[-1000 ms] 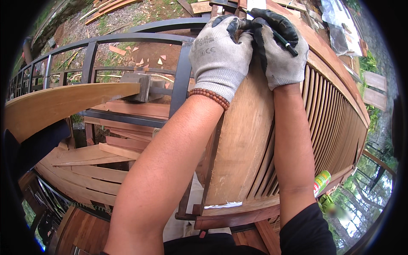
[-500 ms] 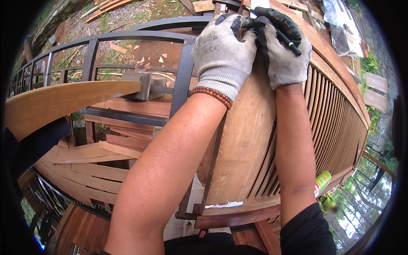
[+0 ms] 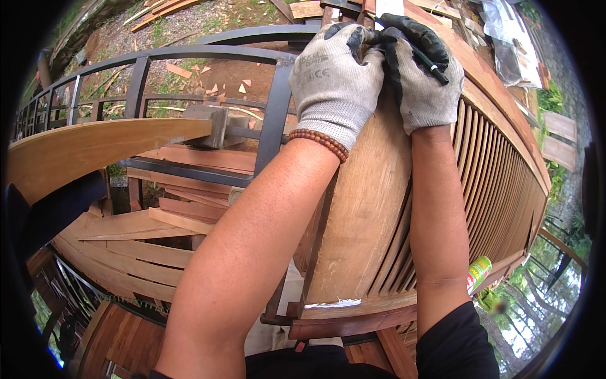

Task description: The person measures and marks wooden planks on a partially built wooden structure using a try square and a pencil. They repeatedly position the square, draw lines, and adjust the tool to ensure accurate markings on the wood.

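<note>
Both my hands wear white knit gloves with black-coated fingers, and they meet at the far end of a slatted wooden panel [image 3: 363, 215]. My right hand [image 3: 424, 85] is closed around a dark green pencil [image 3: 432, 66], whose blunt end points toward me on the right; its tip is lost among the fingers. Close against it on the left, my left hand [image 3: 339, 76] has its fingers curled together over the panel's far end. What those fingers hold, if anything, is hidden. A white piece [image 3: 389, 7] shows just beyond the hands.
Left of the panel runs a dark metal railing [image 3: 271, 117], with a curved wooden board [image 3: 107, 140] lying across it. Stacked planks [image 3: 196, 159] lie below. A green can [image 3: 478, 271] stands by the panel's right edge. Clear plastic sheeting [image 3: 508, 44] lies at the far right.
The view has shifted very slightly, so my hands and the railing appear a little to the right. My left hand stays curled and my right hand keeps the pencil.
</note>
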Demonstrator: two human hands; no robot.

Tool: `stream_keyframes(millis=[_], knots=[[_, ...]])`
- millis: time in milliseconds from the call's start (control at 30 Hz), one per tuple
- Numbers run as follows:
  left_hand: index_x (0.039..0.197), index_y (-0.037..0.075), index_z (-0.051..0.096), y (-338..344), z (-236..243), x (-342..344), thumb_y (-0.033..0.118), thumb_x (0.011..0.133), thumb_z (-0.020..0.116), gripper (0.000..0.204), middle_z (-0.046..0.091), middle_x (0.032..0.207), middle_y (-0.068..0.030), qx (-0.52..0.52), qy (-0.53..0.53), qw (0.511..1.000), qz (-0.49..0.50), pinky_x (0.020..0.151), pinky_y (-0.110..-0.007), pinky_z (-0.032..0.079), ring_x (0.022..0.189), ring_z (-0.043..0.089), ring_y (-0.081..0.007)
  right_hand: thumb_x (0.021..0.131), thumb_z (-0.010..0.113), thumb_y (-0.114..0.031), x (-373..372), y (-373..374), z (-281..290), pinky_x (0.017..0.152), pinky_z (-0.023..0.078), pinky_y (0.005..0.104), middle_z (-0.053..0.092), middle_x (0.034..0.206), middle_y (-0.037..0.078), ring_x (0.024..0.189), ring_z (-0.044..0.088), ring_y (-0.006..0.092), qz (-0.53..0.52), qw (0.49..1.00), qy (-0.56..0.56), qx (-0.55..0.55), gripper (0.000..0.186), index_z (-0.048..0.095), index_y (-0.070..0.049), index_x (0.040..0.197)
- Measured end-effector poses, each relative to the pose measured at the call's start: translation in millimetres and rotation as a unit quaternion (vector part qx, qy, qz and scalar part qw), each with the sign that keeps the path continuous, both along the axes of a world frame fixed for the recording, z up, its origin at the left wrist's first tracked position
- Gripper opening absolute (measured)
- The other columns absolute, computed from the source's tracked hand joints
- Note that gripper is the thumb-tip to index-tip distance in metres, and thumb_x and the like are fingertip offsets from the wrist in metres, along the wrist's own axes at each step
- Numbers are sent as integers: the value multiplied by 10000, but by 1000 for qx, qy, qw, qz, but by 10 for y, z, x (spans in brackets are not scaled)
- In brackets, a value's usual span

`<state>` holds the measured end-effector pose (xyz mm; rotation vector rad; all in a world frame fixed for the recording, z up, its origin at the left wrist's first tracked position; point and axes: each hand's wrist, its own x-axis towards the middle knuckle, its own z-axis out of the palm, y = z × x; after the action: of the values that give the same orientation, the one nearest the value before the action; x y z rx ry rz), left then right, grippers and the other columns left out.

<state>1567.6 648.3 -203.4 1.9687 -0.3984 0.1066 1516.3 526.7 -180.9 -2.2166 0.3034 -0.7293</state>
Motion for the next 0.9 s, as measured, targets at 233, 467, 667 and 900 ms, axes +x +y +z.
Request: stream_keyframes(millis=[233, 467, 667, 900], knots=[[939, 120, 736, 8, 10, 10, 272, 814, 716, 198, 704, 965, -119, -1, -9, 1000, 7, 798, -450, 550, 922, 679, -349, 955, 667, -73, -4, 97, 49, 897, 543, 278, 756, 1070, 60, 945, 692, 125, 1, 1000, 15, 16, 230, 729, -13, 1167], [973, 148, 739, 8, 80, -14, 249, 857, 714, 155, 700, 1002, -81, -23, 6, 1000, -14, 836, -423, 541, 960, 675, -323, 926, 576, -18, -128, -208, -26, 958, 504, 401, 722, 1136, 100, 1070, 673, 305, 12, 992, -77, -96, 339, 668, -101, 1241], [1016, 159, 709, 11, 140, -22, 248, 902, 678, 148, 702, 1020, -80, -11, 46, 999, -1, 826, -434, 530, 960, 679, -334, 805, 729, -120, -387, -471, 141, 1142, 335, 506, 583, 1342, 147, 1282, 502, 378, 33, 956, 85, -279, 575, 563, -153, 1355], [1062, 174, 700, 2, 161, -11, 278, 924, 665, 176, 691, 1074, -81, -4, 82, 997, -5, 874, -436, 516, 1010, 666, -318, 750, 643, 67, -166, -496, 238, 1123, 407, 469, 655, 1283, 134, 1270, 562, 361, 124, 961, 84, -232, 515, 679, -116, 1231]])
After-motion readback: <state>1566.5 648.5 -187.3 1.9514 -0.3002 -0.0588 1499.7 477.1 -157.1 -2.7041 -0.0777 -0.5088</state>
